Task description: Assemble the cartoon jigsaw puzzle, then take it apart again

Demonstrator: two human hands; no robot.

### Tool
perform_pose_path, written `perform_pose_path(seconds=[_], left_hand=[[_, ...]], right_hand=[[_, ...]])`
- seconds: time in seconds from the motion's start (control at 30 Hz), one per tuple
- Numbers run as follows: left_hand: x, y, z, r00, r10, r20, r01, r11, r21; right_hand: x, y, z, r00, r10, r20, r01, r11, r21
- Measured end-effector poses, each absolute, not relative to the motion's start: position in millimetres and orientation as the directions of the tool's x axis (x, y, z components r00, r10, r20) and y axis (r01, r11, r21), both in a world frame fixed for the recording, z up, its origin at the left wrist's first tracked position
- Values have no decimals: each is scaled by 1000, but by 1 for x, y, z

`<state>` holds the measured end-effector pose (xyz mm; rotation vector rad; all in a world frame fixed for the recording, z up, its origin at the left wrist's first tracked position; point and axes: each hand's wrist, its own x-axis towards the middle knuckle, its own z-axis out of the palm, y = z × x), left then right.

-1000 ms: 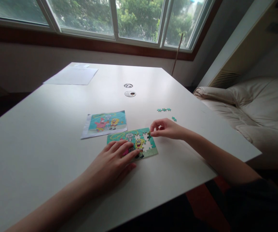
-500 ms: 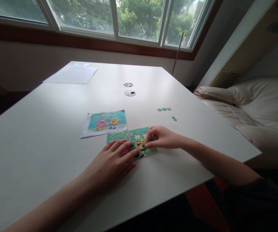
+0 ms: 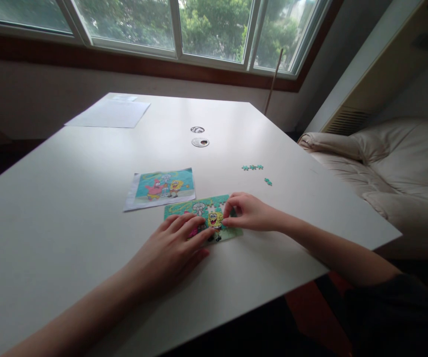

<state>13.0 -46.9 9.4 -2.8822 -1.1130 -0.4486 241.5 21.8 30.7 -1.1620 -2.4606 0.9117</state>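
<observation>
A small cartoon jigsaw puzzle [image 3: 199, 208] lies on the white table [image 3: 87, 198], mostly assembled. My left hand [image 3: 173, 250] rests flat on its lower left part, fingers stretched out. My right hand [image 3: 249, 213] lies over the puzzle's right side with thumb and fingers pinched together; a puzzle piece seen in that pinch a moment ago is now hidden under the fingers. A printed reference picture [image 3: 162, 187] of the same cartoon lies just behind the puzzle.
Loose teal puzzle pieces [image 3: 253, 167] and one single piece [image 3: 268, 182] lie to the right, near the table edge. Two round cable holes [image 3: 200, 142] sit mid-table, a sheet of paper [image 3: 110, 114] at the far left. A beige cushion [image 3: 396, 168] lies beside the table.
My right hand came down and left from the puzzle's upper right corner onto its right side with the pinched piece. The left hand stayed put.
</observation>
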Motion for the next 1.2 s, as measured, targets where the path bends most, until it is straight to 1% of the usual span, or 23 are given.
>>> perform_pose_path(seconds=[0.1, 0.57, 0.87, 1.2], left_hand=[[13, -47, 9, 704, 652, 282, 661, -746, 75], [14, -47, 10, 709, 656, 259, 665, -744, 64], [15, -47, 9, 708, 653, 268, 662, -746, 69], [15, -46, 10, 697, 674, 244, 680, -730, 75]], right_hand=[[242, 22, 28, -648, 762, 11, 589, 510, -627], [240, 18, 30, -635, 772, 31, 620, 534, -575], [241, 20, 26, -645, 763, 53, 604, 551, -576], [239, 19, 30, -633, 773, 32, 621, 533, -575]])
